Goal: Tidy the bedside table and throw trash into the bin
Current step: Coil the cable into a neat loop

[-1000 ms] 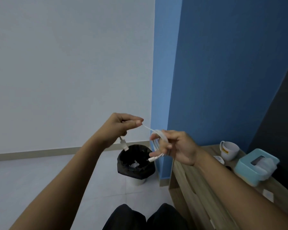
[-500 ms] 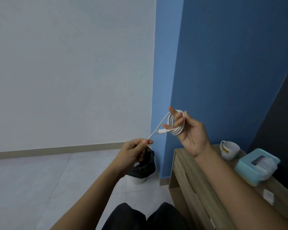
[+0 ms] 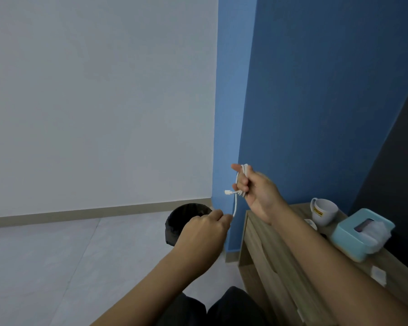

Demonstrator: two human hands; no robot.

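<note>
Tissues in blue box (image 3: 353,241), both grips, right hand (image 3: 257,191), left hand (image 3: 203,231), pinching white cable (image 3: 236,203)

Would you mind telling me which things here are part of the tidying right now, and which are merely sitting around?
In use:
- white cable, coiled around the right hand
- left hand, pinching the cable's loose end
- bin, on the floor
- bedside table

Lying about:
- white mug
- blue tissue box
- small white packet
</note>
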